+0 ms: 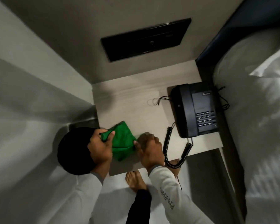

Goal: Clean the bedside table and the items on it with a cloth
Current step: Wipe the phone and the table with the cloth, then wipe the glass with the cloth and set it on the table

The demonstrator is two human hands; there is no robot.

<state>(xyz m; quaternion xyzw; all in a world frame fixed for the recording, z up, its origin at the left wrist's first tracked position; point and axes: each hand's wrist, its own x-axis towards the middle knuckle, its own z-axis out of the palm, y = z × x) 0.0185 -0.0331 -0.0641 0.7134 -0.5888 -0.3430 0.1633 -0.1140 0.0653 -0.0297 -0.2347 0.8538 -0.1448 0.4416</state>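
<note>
A green cloth (pixel 122 141) lies bunched near the front left corner of the pale wooden bedside table (pixel 136 97). My left hand (pixel 100 146) grips its left corner between thumb and fingers. My right hand (pixel 149 148) holds the cloth's right edge, fingers curled, partly blurred. A black desk telephone (pixel 195 109) stands at the table's right side, handset on its cradle. Its coiled cord (pixel 168 149) loops over the front edge.
A black round bin (pixel 71 151) stands on the floor left of the table. A dark panel (pixel 145 38) is set in the wall behind. The bed with white pillows (pixel 257 102) borders the right. My bare foot (pixel 135 180) is below the table's front edge. A thin cable (pixel 157 101) lies mid-table.
</note>
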